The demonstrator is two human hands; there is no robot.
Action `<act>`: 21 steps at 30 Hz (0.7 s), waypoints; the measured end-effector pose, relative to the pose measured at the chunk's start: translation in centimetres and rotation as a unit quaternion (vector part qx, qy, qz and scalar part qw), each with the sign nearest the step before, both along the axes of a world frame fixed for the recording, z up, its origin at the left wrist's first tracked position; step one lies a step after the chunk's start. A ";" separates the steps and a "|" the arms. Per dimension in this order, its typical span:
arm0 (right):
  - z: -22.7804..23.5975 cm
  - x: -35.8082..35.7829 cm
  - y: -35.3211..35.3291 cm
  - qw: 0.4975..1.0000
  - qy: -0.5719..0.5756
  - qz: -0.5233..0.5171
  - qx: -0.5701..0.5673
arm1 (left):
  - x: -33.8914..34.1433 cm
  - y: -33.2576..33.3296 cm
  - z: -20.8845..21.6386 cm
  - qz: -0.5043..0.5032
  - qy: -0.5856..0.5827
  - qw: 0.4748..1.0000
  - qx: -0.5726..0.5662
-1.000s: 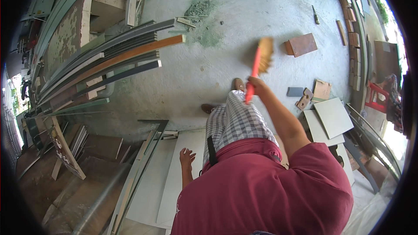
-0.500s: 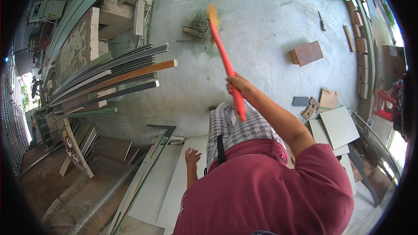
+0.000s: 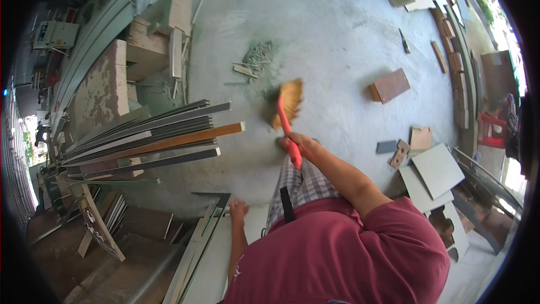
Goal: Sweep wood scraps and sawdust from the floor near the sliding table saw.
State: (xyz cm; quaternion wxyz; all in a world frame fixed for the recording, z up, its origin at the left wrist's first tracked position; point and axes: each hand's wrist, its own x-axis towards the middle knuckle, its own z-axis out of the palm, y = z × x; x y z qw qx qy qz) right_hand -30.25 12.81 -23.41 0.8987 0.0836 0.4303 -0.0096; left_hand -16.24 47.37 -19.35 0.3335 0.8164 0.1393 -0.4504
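My right hand (image 3: 304,144) is wrapped round the red handle of a broom (image 3: 291,152). Its fanned, yellow-brown bristles (image 3: 291,99) are just beyond my feet, low over the floor or touching it; I cannot tell which. Farther off, a heap of small scraps and debris (image 3: 260,56) lies on the grey floor, with a short wooden strip (image 3: 245,71) at its near left edge. My left hand (image 3: 238,209) hangs out at my left side, holding nothing, its fingers loosely apart. It is nearest to a dark angled metal frame (image 3: 216,198) and pale boards.
Long metal and wooden bars (image 3: 185,135) jut out on the left. A brown block (image 3: 389,85) and a thin dark-handled tool (image 3: 404,41) lie on the floor to the right. White panels (image 3: 437,170) lean nearer me. A red stool (image 3: 491,129) stands at far right.
The broom has swung back toward me from the debris heap, its bristles now fanned out. My left hand has moved forward and slightly left. The whole view has shifted.
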 end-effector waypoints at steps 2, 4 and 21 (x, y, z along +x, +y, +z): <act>0.2 1.4 -0.9 0.999 -0.010 -0.021 0.043 | 2.2 -1.9 0.5 -0.005 -0.034 0.999 -0.039; 1.3 -0.3 -1.7 0.999 0.018 -0.015 0.038 | 3.7 -3.7 0.9 -0.041 -0.049 0.997 -0.050; 0.7 -37.6 -30.2 0.820 0.315 0.113 -0.465 | -10.1 -16.5 2.6 -0.063 0.029 0.995 0.071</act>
